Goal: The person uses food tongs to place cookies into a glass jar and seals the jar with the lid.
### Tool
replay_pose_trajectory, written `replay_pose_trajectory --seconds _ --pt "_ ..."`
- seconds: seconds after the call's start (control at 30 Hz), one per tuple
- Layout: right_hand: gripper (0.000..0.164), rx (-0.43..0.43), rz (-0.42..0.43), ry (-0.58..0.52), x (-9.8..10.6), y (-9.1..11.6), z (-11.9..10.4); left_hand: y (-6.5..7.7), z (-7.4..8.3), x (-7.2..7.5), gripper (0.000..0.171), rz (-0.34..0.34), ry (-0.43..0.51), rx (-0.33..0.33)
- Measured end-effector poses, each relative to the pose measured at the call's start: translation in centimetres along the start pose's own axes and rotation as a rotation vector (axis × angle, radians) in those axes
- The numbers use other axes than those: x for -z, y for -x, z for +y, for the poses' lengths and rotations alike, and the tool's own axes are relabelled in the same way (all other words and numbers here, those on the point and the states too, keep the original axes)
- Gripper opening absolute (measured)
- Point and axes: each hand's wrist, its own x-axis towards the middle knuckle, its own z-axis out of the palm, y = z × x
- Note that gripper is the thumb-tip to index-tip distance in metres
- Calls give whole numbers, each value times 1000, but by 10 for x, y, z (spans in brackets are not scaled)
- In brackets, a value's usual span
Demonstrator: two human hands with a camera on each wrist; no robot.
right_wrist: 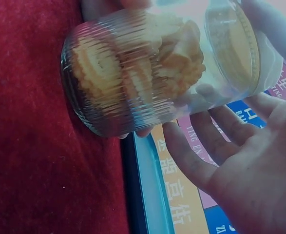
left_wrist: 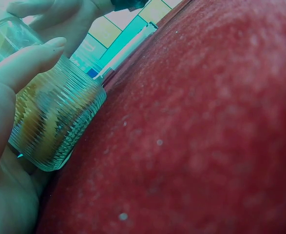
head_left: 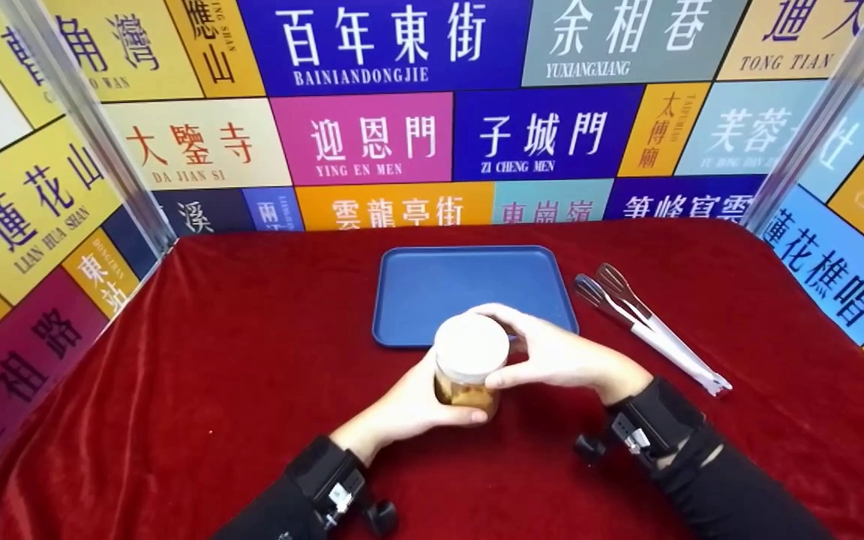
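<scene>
A ribbed glass jar with a white lid is held between both hands, in front of the tray. The left hand grips the jar's body, its thumb lying across the near side. Around the lid curl the fingers and thumb of the right hand. Through the glass in the right wrist view, ridged golden biscuits show in the lower and middle part of the jar. The left wrist view has the jar's base close to the red cloth.
Behind the jar lies a blue tray on the red cloth. Tongs with brown tips and pale handles lie to its right. Panels of coloured signs enclose the back and sides, with metal posts at the corners.
</scene>
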Motion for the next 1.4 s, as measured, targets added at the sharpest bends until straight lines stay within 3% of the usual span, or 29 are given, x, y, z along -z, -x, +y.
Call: replay_pose_trajectory --seconds 0.13,0.23,0.6,0.77,0.9,1.23,1.4 --pt "78 -26 63 110 -5 0 -6 0 0 1 104 -6 -3 -9" --pt "78 -32 77 134 -6 -1 -8 0 0 1 105 -8 -6 -11" --pt "84 -12 51 108 -5 -1 -6 0 1 1 105 -7 -2 -14" --pt "93 4 -31 -38 1 1 -1 0 1 0 104 -13 20 2" --pt "84 22 -68 -103 5 2 3 -1 2 -1 102 -7 18 17" --pt "79 19 -53 -89 5 1 2 -1 3 -1 102 1 3 25" --pt "77 -16 6 12 0 1 -4 0 2 0 105 -7 5 10"
